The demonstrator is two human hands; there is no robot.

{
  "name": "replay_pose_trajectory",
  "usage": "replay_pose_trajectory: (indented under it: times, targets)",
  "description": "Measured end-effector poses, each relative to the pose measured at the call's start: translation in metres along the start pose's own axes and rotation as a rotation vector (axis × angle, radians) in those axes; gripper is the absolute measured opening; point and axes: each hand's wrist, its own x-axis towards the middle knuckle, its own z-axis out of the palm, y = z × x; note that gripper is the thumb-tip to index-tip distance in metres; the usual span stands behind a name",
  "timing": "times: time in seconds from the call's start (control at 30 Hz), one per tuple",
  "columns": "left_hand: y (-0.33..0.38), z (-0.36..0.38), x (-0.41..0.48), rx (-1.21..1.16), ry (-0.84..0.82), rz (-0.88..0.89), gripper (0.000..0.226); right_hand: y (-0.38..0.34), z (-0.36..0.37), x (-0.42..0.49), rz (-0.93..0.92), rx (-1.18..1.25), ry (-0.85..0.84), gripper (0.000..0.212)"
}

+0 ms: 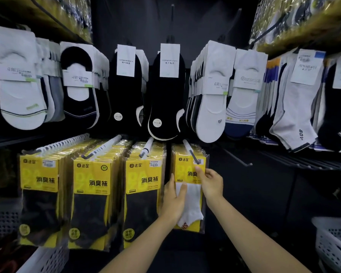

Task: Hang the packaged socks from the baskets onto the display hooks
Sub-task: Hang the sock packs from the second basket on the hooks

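Observation:
A yellow pack of white socks hangs at the front of the fourth display hook in the lower row. My left hand grips the pack's left edge, thumb across the white sock. Higher up, my right hand pinches the pack's right side just below the yellow header. Three other hooks to the left carry full rows of yellow packs of black socks.
Loose no-show and ankle socks on cards hang in the upper row. A white basket stands at the lower right, another white basket at the lower left. A bare hook sticks out right of the pack.

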Motion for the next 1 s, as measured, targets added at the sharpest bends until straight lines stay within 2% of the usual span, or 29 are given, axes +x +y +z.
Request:
replay_pose_trajectory:
  times: [0.33,0.43,0.5,0.6,0.7,0.8,0.87,0.97,1.0]
  targets:
    - [-0.007,-0.005,0.01,-0.013,-0.035,-0.011,0.061,0.01,-0.004,0.003,0.039,-0.057,-0.012,0.029]
    - [-0.014,-0.01,-0.012,-0.035,-0.064,0.019,0.055,0.018,-0.026,-0.023,0.052,-0.066,-0.058,0.035]
    - [-0.022,-0.016,-0.035,-0.011,-0.102,0.042,0.049,0.026,-0.045,-0.046,0.052,-0.159,-0.1,0.04]
    - [-0.048,-0.029,-0.077,0.102,-0.177,-0.014,0.06,0.045,-0.073,-0.094,0.075,-0.276,-0.21,0.03]
    - [-0.086,-0.042,-0.13,0.175,-0.267,-0.105,0.062,0.075,-0.096,-0.152,0.238,-0.342,-0.371,0.021]
    - [-0.134,-0.055,-0.195,0.271,-0.359,-0.253,0.062,0.117,-0.114,-0.218,0.478,-0.48,-0.562,0.028]
    - [-0.17,-0.066,-0.241,0.318,-0.386,-0.385,0.06,0.147,-0.124,-0.265,0.637,-0.535,-0.622,0.03]
    - [-0.219,-0.084,-0.305,0.43,-0.388,-0.47,0.05,0.189,-0.141,-0.327,0.827,-0.564,-0.676,0.007]
    - [-0.232,-0.09,-0.322,0.441,-0.375,-0.518,0.048,0.202,-0.145,-0.343,0.868,-0.577,-0.686,0.009]
